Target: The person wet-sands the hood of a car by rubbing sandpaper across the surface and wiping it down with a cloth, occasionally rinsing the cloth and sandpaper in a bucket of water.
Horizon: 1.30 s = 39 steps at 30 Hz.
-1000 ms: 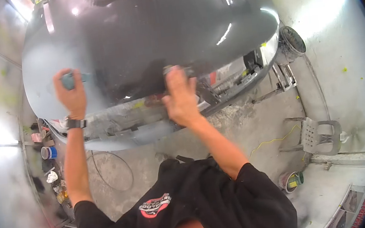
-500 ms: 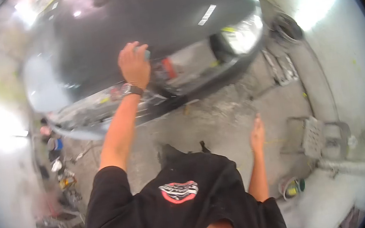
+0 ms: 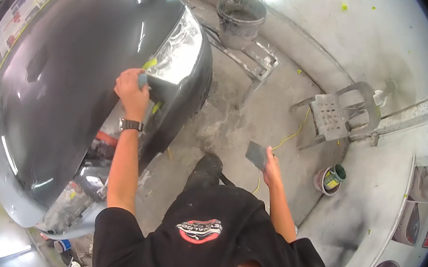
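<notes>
My left hand [image 3: 133, 93], with a dark watch on its wrist, is closed around a small blue-grey block [image 3: 142, 80]. It rests at the front edge of the dark car hood [image 3: 80, 59], beside the headlight [image 3: 177, 54]. Most of the block is hidden by my fingers. Low on the right, away from the car, my right hand [image 3: 271, 167] grips a dark grey sheet [image 3: 256, 155] that looks like sandpaper. Yellow tape [image 3: 150, 64] sticks to the headlight's inner corner.
A dirty bucket [image 3: 241, 19] stands by a metal frame [image 3: 264, 63] beyond the car. Right of me are a grey plastic chair [image 3: 329, 114], a yellow cord [image 3: 292, 135] and a small bucket holding containers [image 3: 319, 182]. Clutter [image 3: 75, 266] lines the left floor.
My view has swung to the right along the car front. My left hand has gone from mid-hood to the headlight side. The sheet in my right hand now shows its flat face.
</notes>
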Tool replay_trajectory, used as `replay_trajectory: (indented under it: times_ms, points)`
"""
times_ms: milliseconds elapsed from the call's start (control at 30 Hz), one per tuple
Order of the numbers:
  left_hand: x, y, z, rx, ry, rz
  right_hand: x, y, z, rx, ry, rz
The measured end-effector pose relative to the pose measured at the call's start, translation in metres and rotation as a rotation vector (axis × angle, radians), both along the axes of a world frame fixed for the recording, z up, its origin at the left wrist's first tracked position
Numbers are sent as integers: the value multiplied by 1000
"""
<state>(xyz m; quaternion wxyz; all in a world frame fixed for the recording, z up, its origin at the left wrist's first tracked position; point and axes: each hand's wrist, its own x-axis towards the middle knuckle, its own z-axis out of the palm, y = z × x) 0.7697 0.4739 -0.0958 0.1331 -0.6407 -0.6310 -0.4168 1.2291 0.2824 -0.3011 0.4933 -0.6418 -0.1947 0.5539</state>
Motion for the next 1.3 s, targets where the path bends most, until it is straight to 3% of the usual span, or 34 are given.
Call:
replay_trajectory:
  times_ms: [67,133,333,433,567,667,767,867,967,1067,1100,1133,1200,1233,1300]
  points:
    - [23,22,-5,41,-130,-59,14,11,29,-5,109,-7]
    - [54,46,-8,48,-515,-208,16,33,63,4,197,-46]
    - [163,100,-31,-551,-983,-590,28,160,96,118,338,-60]
    - [201,131,-26,-778,-958,-822,23,239,131,259,350,9]
    - [235,167,-5,-832,-905,-1008,4,316,176,365,373,147]
    - [250,207,-17,-843,-915,-1004,2,362,175,331,218,157]
    - [262,243,-11,-529,-717,-727,-1,399,161,259,-249,14]
    - [274,290,-28,-435,-515,-713,5,434,164,289,227,83]
    - [296,338,-43,-562,-326,-834,14,493,121,410,661,274]
    - [321,420,-40,-815,-464,-945,20,599,120,185,377,194]
    - [323,454,-32,-782,-449,-1022,24,624,124,224,285,144]
    - [323,481,-32,-876,-553,-924,28,649,133,244,227,124]
    - [329,542,-54,-815,-553,-721,33,704,144,297,113,85]
    - [331,571,-67,-876,-600,-634,36,733,137,264,-82,172]
    - [341,627,-99,-977,-698,-450,43,805,55,241,-377,349]
